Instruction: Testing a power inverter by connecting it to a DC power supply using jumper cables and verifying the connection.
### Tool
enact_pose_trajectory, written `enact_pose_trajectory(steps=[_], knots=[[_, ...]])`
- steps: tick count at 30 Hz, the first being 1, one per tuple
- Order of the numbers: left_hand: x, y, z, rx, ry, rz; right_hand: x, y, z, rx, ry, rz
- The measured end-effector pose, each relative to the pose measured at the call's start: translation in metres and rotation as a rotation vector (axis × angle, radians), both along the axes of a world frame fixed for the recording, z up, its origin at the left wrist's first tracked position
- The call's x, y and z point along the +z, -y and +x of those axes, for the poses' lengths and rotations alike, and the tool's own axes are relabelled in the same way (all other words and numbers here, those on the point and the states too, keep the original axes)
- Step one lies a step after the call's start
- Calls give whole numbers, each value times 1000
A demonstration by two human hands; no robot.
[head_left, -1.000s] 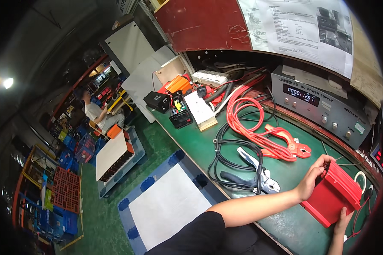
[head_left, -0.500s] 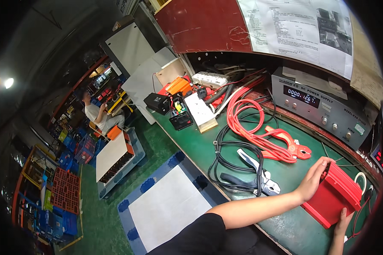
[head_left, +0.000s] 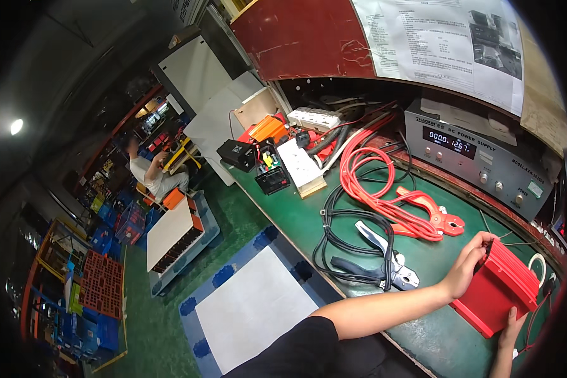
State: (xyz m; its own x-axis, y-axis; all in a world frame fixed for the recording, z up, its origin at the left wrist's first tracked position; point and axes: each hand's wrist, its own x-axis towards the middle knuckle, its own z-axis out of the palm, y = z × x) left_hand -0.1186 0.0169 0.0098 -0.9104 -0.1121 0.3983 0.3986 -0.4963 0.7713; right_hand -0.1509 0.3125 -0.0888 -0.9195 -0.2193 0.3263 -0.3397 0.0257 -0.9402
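A red box-like housing with ribbed sides (head_left: 485, 302) is held tilted at the right end of the green bench. My left hand (head_left: 467, 268) grips its far left end, fingers curled over the edge into the dark opening. At the near right edge my right hand (head_left: 512, 326) holds the housing, thumb against its side; its other fingers are largely hidden. Left of the housing lie a black cable with a grey-handled clamp (head_left: 400, 274) and a red cable with a red clamp (head_left: 446, 223), both apart from my hands.
A grey power supply (head_left: 479, 157) with a lit display stands at the back of the green bench (head_left: 290, 220). A white power strip (head_left: 315, 118), an orange device (head_left: 268, 129) and black parts sit farther left. Beyond the bench, a person (head_left: 148, 167) sits near a loaded pallet (head_left: 170, 236).
The whole view has shifted slightly. Both hands keep hold of the red housing, in nearly the same place and tilt on the bench.
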Motion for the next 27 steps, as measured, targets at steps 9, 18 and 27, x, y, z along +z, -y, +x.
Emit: enact_pose_trajectory(steps=[9,18,27], knots=[[1,4,0,-57,27,-3,7,5,2,11,43,10],[0,1,2,-48,14,39,-20,-8,-8,-19,62,-21],[-3,-4,0,-33,-32,-32,-30,-36,-2,-77,180,-77]])
